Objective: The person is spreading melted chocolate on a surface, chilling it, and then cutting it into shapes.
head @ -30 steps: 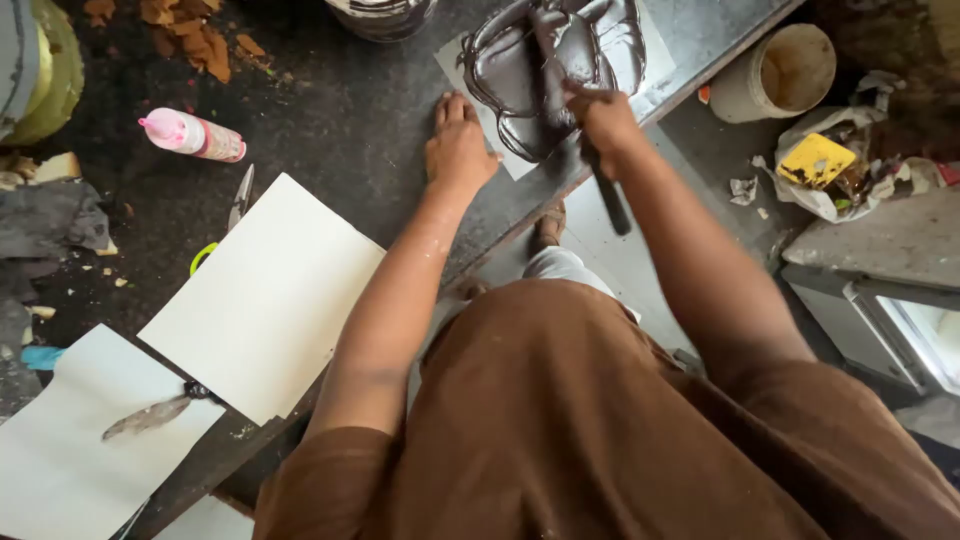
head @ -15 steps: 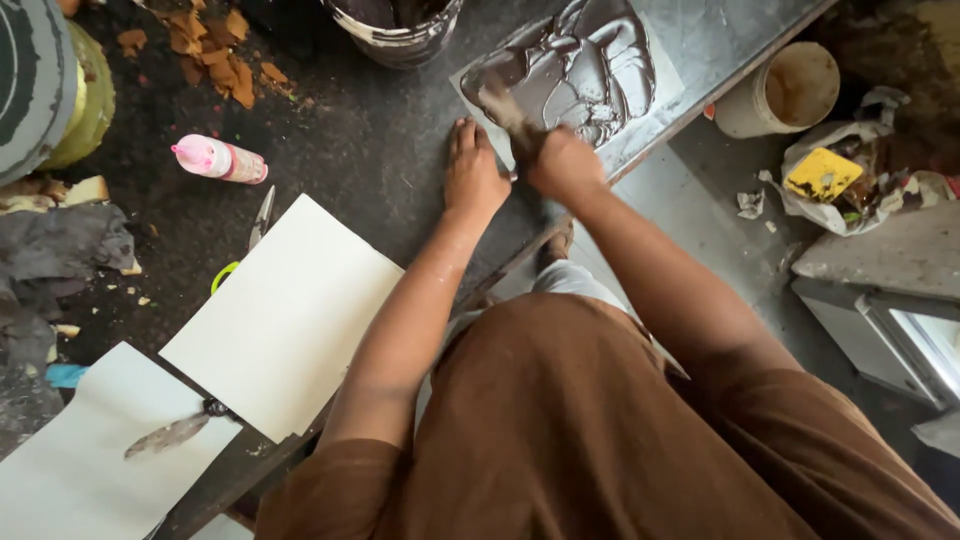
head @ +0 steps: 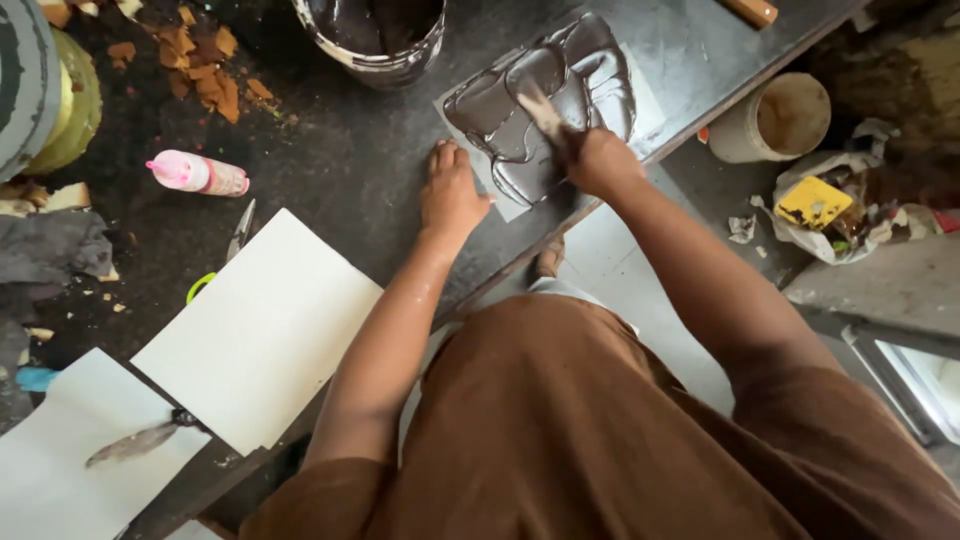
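Dark grey paste coats a moulded relief panel lying on the black workbench, and the step in hand looks like brushing that coat into its hollows. The right hand is clamped on a brush, bristles touching the panel's middle. The left hand lies flat and spread, palm down, just left of the panel at its near corner, steadying it. Both forearms reach straight forward from a brown-clad body. Beyond the panel stands a bucket of the same paste; reloading the brush would probably call for a short reach there. Well left of the panel lie white sheets, scissors and a pink bottle.
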